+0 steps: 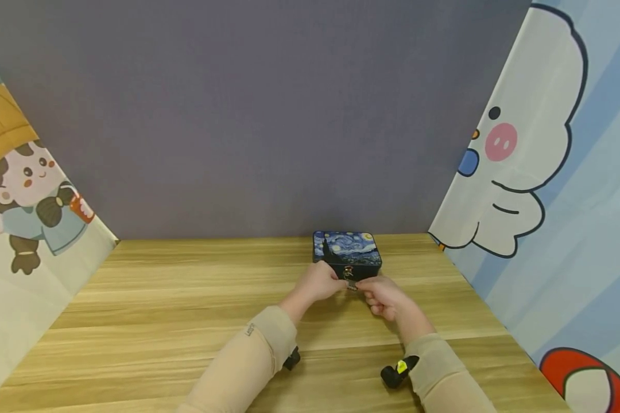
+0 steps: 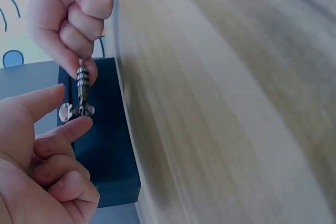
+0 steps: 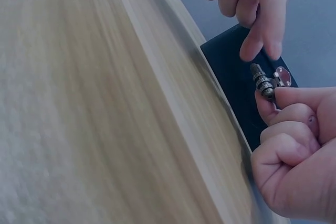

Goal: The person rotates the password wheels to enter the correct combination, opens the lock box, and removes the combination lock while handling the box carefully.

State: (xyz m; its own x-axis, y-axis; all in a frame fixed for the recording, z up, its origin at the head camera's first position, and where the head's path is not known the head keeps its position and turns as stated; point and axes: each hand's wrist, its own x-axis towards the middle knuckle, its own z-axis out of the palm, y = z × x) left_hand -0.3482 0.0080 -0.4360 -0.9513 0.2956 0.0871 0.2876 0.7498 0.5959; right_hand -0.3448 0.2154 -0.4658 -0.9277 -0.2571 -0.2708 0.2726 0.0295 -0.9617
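A box (image 1: 348, 248) with a starry-night picture on its lid and dark sides stands against the back panel. At its front is a metal latch (image 2: 65, 112), with a small combination padlock (image 3: 262, 82) with ridged dials beside it. My right hand (image 1: 384, 296) pinches one end of the padlock between thumb and forefinger, its other fingers curled in. From the other side my left hand (image 1: 320, 282) reaches to the padlock, thumb and forefinger stretched out and apart. Its forefinger tip is close to the padlock's end; whether it touches I cannot tell.
The box rests on a wood-grain table (image 1: 186, 298). A grey panel (image 1: 268, 120) rises behind, and cartoon-printed sheets flank the table at left (image 1: 36, 275) and right (image 1: 589, 246). Dark wrist cameras (image 1: 394, 376) hang below the sleeves.
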